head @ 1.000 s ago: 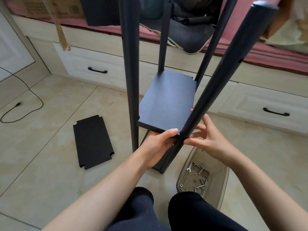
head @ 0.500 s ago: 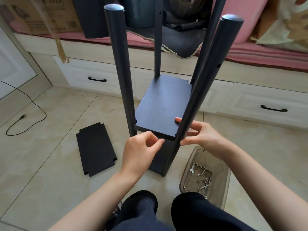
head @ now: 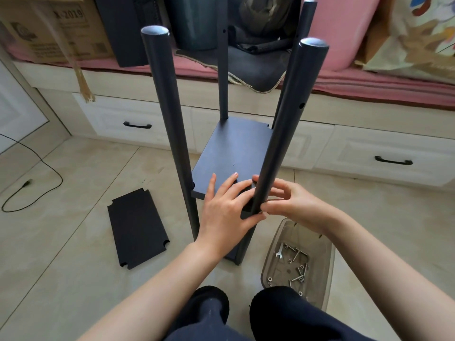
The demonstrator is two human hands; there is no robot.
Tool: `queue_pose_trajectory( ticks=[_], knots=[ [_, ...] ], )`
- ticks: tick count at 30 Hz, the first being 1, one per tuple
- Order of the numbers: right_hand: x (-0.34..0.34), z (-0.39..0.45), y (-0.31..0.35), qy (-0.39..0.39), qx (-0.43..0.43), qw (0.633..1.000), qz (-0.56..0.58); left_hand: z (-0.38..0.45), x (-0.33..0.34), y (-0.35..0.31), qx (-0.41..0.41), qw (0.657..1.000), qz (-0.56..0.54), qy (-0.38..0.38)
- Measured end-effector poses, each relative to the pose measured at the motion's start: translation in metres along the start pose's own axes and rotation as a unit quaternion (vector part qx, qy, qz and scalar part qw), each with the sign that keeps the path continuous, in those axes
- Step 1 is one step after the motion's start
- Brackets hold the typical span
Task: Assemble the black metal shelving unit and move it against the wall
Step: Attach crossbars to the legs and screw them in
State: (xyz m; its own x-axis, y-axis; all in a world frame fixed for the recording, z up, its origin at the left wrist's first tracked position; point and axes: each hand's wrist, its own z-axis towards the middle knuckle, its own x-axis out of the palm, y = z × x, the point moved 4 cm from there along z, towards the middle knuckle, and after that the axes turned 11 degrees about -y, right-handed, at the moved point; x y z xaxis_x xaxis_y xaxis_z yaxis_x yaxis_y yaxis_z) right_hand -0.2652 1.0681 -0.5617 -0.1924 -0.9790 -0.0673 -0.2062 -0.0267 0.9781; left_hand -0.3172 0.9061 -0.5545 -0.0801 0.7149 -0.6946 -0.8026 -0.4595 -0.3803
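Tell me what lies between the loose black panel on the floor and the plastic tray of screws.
In the head view, the shelving unit's lower part stands between the loose panel and the tray, with the left hand in front of it.

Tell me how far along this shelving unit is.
Done: four black posts stand upright with one shelf board seated between them.

In hand: the left hand presses on that board's near corner while the right hand pinches at the near right post, seemingly fixing the joint.

Left: a spare board lies on the floor, bolts and a wrench sit in the tray, and the unit isn't against any wall.
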Motion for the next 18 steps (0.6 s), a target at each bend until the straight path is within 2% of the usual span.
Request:
queue_pose_trajectory(
  ticks=[3, 8, 10, 13, 18],
  knots=[
    [-0.010, 0.004, -0.010, -0.004, 0.065, 0.991, 0.117, 0.000, 0.000, 0.000, -0.009, 1.000, 0.008, 0.018],
    [-0.018, 0.029, -0.021, -0.166, 0.183, 0.948, 0.203, 0.004, 0.001, -0.001, -0.008, 0.998, 0.035, 0.050],
    [-0.014, 0.039, -0.012, -0.193, 0.187, 0.936, 0.226, 0.006, 0.001, -0.002, 0.029, 0.997, 0.054, 0.047],
    [-0.006, 0.052, 0.005, -0.185, 0.157, 0.939, 0.245, 0.015, 0.002, -0.001, 0.073, 0.992, 0.071, 0.075],
    [0.004, 0.064, 0.016, -0.163, 0.133, 0.949, 0.236, 0.025, 0.008, 0.013, 0.082, 0.978, 0.115, 0.152]
  ],
)
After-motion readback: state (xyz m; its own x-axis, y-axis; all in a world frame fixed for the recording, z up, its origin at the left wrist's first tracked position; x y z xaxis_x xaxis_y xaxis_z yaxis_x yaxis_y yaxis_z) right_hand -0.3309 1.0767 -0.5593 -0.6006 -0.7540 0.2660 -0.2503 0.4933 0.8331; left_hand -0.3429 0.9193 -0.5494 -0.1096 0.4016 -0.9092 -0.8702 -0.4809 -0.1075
